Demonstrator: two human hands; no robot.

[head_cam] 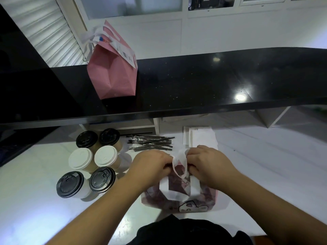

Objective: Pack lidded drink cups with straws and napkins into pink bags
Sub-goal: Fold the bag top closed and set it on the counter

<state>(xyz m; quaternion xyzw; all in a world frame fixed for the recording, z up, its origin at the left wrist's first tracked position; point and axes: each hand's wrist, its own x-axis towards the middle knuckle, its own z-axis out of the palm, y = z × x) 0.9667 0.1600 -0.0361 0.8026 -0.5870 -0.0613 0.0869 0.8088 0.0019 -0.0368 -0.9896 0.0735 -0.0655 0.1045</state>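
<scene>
A pink bag (208,197) with white handles stands on the white counter right in front of me. My left hand (150,165) and my right hand (208,163) both pinch its white handles (179,156) above the bag's mouth. What the bag holds is hidden. Several lidded cups stand at the left: black lids (86,139) at the back, white lids (80,158) in the middle, black lids (102,179) in front. Wrapped black straws (150,143) lie behind my hands. White napkins (201,137) lie beside them.
A second pink bag (113,76), its handles tied, stands on the raised black countertop (212,80) at the back left. A dark ledge (21,138) borders the white counter (265,156) on the left.
</scene>
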